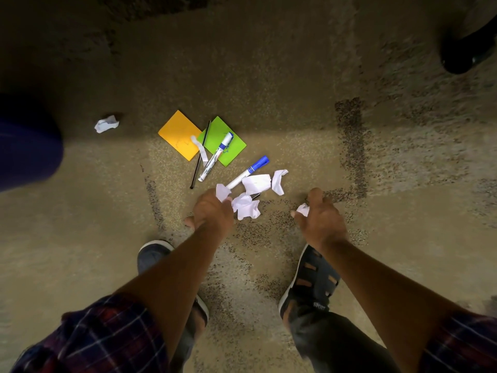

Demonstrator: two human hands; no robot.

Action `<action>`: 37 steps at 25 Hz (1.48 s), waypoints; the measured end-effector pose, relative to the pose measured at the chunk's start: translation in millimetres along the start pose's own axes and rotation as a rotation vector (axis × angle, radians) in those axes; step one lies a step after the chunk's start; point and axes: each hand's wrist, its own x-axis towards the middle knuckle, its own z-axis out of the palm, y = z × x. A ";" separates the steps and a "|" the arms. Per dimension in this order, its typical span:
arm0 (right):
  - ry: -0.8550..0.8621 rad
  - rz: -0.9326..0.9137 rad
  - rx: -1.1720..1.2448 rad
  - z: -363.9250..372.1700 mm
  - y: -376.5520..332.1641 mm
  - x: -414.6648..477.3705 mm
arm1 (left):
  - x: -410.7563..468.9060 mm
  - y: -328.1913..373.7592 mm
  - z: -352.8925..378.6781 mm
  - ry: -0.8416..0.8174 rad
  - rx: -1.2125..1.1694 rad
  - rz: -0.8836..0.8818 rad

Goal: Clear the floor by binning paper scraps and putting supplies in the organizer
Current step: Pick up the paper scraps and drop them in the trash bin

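Head camera, looking down at a speckled floor point(282, 90) where a person bends over a spill of desk supplies. Far left, one crumpled paper ball point(106, 124) lies well apart from the rest. Next come an orange card point(178, 134) and a green card point(228, 154), just beside each other, with a thin black stick point(199, 157) along their join, a curled paper strip point(201, 149) across it, and a blue-capped marker point(215, 157) resting partly on the green card. A second marker point(247, 172) lies near, its end under a heap of white paper scraps point(255, 184).

The left hand point(212, 211) is closed on a white scrap point(222, 192) at the edge of that heap; the right hand point(320, 214), further right, is curled around a small scrap point(303, 210) of its own. Both feet stand just behind the hands.

The work looks to be at the scrap-gathering step, with most of the litter and every supply still on the floor. The next move would likely call for scooping the remaining scraps without dragging the marker along, then carrying them to a bin. No bin or organizer can be made out, so what they hold cannot be told; dark shapes at the far left and top right edges are too dim to identify.
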 end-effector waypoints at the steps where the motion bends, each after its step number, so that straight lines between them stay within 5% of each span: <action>1: -0.008 0.032 -0.064 5.4 -1.5 -0.2 | 0.8 -1.1 -2.2 0.031 -0.026 -0.010; 4: 0.003 0.087 -0.174 15.1 -9.4 2.9 | 0.2 -7.4 -14.0 0.168 -0.303 -0.059; 8: -0.012 0.047 -0.163 21.5 -17.1 7.0 | 0.6 -19.1 -23.6 0.083 -0.776 -0.078; 15: 0.105 0.084 0.093 11.2 -26.6 17.3 | 2.4 -19.6 -6.0 0.145 -0.131 0.278; 20: 0.186 0.114 0.373 -7.0 -44.0 24.8 | -1.2 -11.3 15.9 0.041 0.204 0.307; 29: -0.037 0.165 0.201 11.5 -69.2 49.2 | -7.8 -22.2 30.1 0.135 0.237 0.418; 37: 0.213 0.145 0.439 -10.2 -54.2 43.3 | -13.3 -3.8 36.5 0.022 0.320 0.743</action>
